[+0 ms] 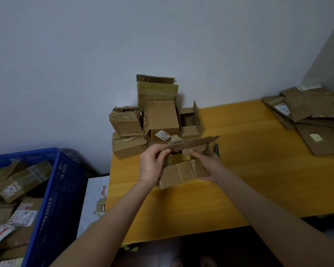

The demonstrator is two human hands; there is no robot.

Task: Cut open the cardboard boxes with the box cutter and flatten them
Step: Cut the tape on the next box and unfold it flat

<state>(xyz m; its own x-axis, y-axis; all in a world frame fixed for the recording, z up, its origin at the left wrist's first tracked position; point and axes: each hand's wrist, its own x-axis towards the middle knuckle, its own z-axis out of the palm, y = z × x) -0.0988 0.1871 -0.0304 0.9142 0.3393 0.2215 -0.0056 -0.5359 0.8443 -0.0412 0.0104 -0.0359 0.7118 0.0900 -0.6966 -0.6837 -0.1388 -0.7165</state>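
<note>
A small taped cardboard box with its top flaps open is held just above the yellow table. My left hand grips its left side, fingers curled over the raised rear flap. My right hand grips the box's right side, thumb on the top edge and fingers under the corner. Just behind my right hand lies the box cutter, dark with a green end, mostly hidden. A pile of uncut boxes stands against the wall behind.
Flattened cardboard is stacked at the table's far right. A blue plastic crate holding several boxes and parcels sits on the left beside the table. A printed sheet leans between crate and table.
</note>
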